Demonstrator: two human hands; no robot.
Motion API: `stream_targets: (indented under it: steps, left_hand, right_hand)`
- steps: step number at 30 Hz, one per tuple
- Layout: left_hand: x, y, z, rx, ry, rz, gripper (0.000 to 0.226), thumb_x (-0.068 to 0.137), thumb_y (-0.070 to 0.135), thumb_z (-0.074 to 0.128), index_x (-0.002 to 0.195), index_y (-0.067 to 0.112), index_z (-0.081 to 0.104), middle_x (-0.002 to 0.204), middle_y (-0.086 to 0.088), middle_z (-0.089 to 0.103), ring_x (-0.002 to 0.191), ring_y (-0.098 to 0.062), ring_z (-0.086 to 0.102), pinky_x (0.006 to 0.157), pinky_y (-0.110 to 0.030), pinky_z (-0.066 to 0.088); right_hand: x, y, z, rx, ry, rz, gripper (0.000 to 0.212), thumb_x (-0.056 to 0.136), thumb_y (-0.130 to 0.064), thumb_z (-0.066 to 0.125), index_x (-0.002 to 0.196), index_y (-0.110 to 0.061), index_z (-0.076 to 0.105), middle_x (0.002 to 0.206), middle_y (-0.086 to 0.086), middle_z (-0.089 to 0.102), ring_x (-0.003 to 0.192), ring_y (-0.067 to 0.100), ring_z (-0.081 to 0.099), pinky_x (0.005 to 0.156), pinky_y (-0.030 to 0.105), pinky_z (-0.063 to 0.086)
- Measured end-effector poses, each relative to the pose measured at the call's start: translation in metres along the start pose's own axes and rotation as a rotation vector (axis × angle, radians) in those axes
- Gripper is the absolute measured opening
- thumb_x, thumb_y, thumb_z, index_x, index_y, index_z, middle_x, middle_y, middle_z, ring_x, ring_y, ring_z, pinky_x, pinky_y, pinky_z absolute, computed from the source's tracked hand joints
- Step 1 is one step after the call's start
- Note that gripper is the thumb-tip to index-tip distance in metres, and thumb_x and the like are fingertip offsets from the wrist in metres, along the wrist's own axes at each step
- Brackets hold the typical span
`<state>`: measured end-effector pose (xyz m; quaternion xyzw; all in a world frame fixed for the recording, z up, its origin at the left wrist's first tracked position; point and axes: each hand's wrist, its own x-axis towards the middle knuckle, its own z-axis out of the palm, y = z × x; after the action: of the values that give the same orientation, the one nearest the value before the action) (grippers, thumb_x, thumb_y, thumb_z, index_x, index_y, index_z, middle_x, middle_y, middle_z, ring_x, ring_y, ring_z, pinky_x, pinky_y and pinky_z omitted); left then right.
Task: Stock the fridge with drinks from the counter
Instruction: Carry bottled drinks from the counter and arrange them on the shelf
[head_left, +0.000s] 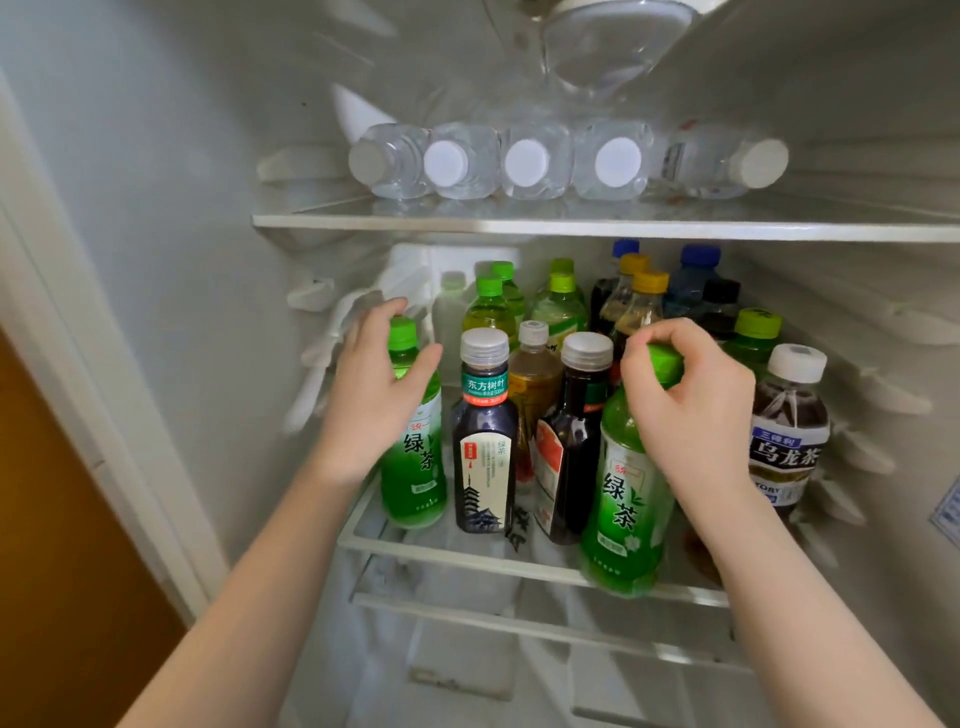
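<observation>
Inside the open fridge, my left hand (371, 405) wraps round the neck of a green tea bottle (415, 467) that stands upright at the left front of the middle shelf (467, 558). My right hand (691, 410) pinches the green cap of a second green tea bottle (623, 504). This bottle leans slightly, and its base sits at the shelf's front rim. Between the two stand a dark tea bottle with a grey cap (485, 447) and another dark bottle (569, 447).
Several more bottles crowd the back of the middle shelf. An oolong tea bottle (787, 431) stands at the right. Several water bottles (527, 163) lie on the upper glass shelf (571, 226), caps toward me. The fridge's left wall is close beside my left hand.
</observation>
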<state>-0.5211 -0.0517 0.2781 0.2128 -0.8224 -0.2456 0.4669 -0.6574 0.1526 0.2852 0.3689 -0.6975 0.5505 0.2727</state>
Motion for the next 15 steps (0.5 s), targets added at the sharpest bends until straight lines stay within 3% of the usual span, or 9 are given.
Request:
stream_targets:
  steps: [3,5,8,11,15]
  left_hand:
    - [-0.006,-0.009,0.012,-0.105,0.087,-0.059,0.036,0.092,0.033,0.056,0.123,0.018,0.047,0.112,0.002,0.06,0.106,-0.018,0.057,0.096,-0.041,0.045]
    - [-0.005,-0.011,0.018,-0.153,0.152,-0.039,0.028,0.091,0.033,0.053,0.115,0.017,0.051,0.096,0.017,0.057,0.093,-0.005,0.057,0.088,-0.033,0.047]
    - [0.001,-0.02,0.023,-0.218,0.172,-0.016,0.025,0.089,0.033,0.051,0.109,0.017,0.053,0.091,0.029,0.053,0.084,0.014,0.052,0.08,-0.022,0.043]
    - [0.009,-0.028,0.025,-0.242,0.148,-0.02,0.021,0.089,0.033,0.051,0.106,0.021,0.053,0.089,0.024,0.056,0.083,0.013,0.054,0.079,-0.023,0.045]
    - [0.011,-0.034,0.03,-0.288,0.131,-0.012,0.018,0.089,0.033,0.051,0.105,0.024,0.052,0.084,0.021,0.06,0.078,0.01,0.057,0.071,-0.012,0.044]
  right_hand:
    - [0.001,0.002,0.002,-0.088,0.098,-0.007,0.008,0.087,-0.02,0.058,0.088,-0.015,0.064,0.077,-0.005,0.064,0.071,0.012,0.06,0.066,0.027,0.047]
    - [0.002,0.003,0.002,-0.128,0.114,-0.001,0.009,0.087,-0.02,0.058,0.089,-0.015,0.065,0.077,-0.004,0.063,0.071,0.013,0.059,0.067,0.029,0.047]
    - [0.004,0.002,0.003,-0.183,0.074,-0.01,0.01,0.088,-0.021,0.056,0.09,-0.015,0.064,0.081,-0.003,0.062,0.075,0.011,0.056,0.067,0.026,0.042]
    - [0.005,-0.001,0.002,-0.264,0.043,-0.042,0.011,0.088,-0.021,0.057,0.091,-0.013,0.064,0.088,0.001,0.063,0.079,0.009,0.052,0.068,0.022,0.035]
    - [0.009,-0.016,0.002,-0.391,0.096,-0.131,0.018,0.086,-0.024,0.056,0.091,-0.011,0.066,0.09,0.005,0.064,0.085,0.024,0.056,0.072,0.028,0.035]
